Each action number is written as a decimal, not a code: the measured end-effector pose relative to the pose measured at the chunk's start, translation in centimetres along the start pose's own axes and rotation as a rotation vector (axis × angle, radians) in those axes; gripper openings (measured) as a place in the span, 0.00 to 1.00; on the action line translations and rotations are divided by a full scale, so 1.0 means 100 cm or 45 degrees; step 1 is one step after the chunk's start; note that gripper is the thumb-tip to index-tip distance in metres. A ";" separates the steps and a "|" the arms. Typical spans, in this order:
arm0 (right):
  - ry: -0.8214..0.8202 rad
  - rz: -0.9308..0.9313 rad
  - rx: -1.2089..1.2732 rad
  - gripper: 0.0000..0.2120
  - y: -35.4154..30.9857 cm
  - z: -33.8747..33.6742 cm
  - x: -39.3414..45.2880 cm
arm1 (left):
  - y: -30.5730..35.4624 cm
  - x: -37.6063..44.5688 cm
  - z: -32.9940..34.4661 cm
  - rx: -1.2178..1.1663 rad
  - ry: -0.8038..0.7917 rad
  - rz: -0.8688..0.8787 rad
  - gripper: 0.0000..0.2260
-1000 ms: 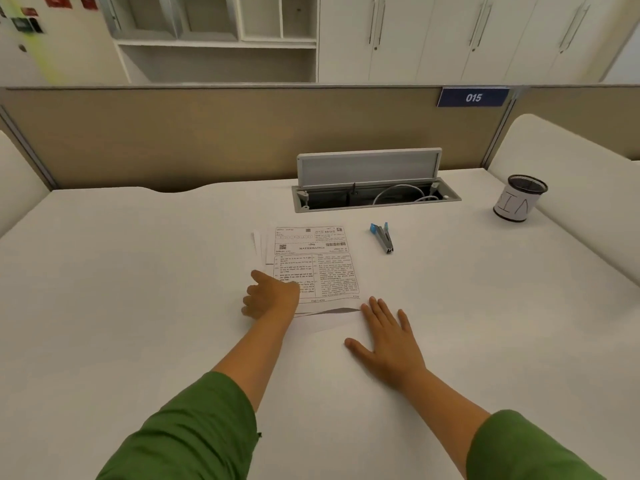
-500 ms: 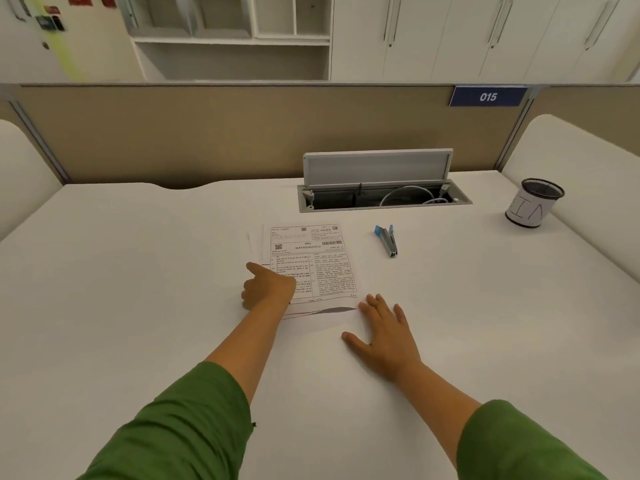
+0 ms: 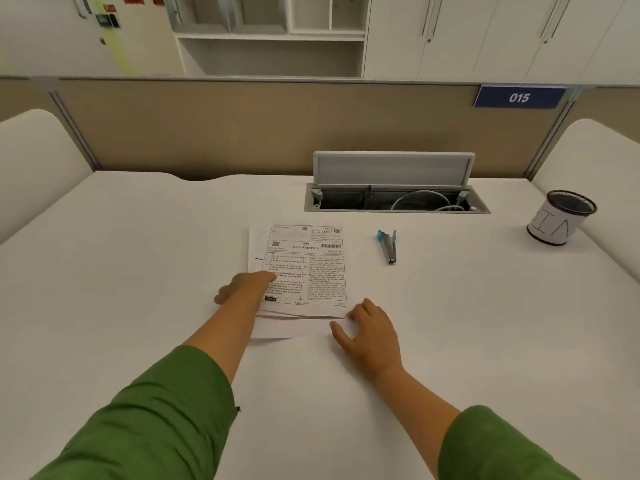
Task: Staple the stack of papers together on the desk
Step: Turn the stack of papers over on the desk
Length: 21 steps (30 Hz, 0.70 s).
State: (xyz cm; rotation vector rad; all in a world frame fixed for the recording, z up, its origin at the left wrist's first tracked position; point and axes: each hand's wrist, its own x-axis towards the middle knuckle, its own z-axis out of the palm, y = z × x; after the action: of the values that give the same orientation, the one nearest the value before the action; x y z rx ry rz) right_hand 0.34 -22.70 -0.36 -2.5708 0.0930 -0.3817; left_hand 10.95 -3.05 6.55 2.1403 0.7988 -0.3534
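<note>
The stack of papers (image 3: 304,268) lies flat on the desk (image 3: 138,254), directly in front of the open cable hatch (image 3: 394,199). Its sheets are not squared: a lower sheet juts out past the near edge, and another shows along the left edge.

The left hand (image 3: 246,287) rests on the stack's near-left part with its fingers curled under; whether they pinch a sheet cannot be told. The right hand (image 3: 370,332) rests at the stack's near-right corner, fingers bent, fingertips on the paper's edge.

Risk: stapling before the edges are aligned would probably fix the sheets askew, or the staple could miss the protruding sheet. Uneven pressure from either hand could fan the sheets further.

The stack's long axis runs away from the person toward the hatch, printed heading at the far end. The blue stapler (image 3: 388,245) lies right of the stack, untouched, and is roughly parallel to it.
</note>
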 end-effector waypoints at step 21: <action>-0.108 0.348 1.042 0.20 0.002 -0.027 -0.005 | -0.024 -0.066 -0.063 0.318 0.871 1.686 0.12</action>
State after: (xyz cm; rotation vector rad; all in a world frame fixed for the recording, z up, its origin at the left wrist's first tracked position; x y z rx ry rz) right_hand -0.96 -24.14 1.60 -1.7331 0.2065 -0.1539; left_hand 4.27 0.19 12.38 2.5272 -0.4786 1.0371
